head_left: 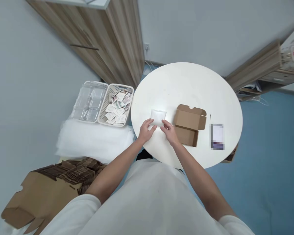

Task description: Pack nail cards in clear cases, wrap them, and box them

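Note:
A small white wrapped packet lies on the round white table in front of me. My left hand is at its near left corner, thumb and fingers apart, fingertips touching or almost touching the wrap. At the near right corner, my right hand has the same spread shape. Neither hand is visibly closed around the packet. Just right of my right hand stands an open brown cardboard box, its lid folded back.
Right of the box lies a pixelated rectangular item. Left of the table are a basket of cards, a basket of clear plastic boxes, white wrapping sheets and flattened cardboard. A wooden cabinet stands behind.

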`<state>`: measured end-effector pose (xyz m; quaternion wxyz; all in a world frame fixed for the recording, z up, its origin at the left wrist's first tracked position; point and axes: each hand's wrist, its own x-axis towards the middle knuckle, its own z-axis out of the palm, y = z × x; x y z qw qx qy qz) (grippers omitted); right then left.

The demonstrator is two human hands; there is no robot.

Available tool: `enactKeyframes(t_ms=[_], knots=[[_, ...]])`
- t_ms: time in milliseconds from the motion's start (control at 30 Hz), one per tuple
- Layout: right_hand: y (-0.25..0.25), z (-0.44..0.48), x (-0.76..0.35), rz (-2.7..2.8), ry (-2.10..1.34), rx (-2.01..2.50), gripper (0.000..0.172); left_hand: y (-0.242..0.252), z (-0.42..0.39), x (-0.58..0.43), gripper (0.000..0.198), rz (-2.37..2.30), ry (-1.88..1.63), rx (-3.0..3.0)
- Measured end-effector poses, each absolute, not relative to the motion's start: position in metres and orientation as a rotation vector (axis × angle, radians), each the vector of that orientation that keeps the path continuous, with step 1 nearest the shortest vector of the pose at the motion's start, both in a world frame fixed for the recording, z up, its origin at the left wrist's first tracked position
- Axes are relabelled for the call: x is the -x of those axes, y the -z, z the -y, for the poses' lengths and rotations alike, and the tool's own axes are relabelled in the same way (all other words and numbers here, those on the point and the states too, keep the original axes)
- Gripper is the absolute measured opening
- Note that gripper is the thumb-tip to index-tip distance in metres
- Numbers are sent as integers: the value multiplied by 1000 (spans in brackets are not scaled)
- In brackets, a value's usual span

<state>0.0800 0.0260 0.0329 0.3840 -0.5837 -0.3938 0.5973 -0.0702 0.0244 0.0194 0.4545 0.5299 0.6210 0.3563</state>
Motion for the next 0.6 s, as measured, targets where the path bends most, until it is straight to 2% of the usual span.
enactKeyframes(t_ms=[167,300,600], knots=[[-37,9,-152,1096,-1339,1503,48,-33,-6,6,44,-1458,-789,-1552],[-25,35,-198,1166,-1254,1666,47,-31,10,-35,49,-1415,-529,-1714],[-12,44,-215,1474,-1224,1958,46,-26,21,-61,58,-1421,-4,-1954]])
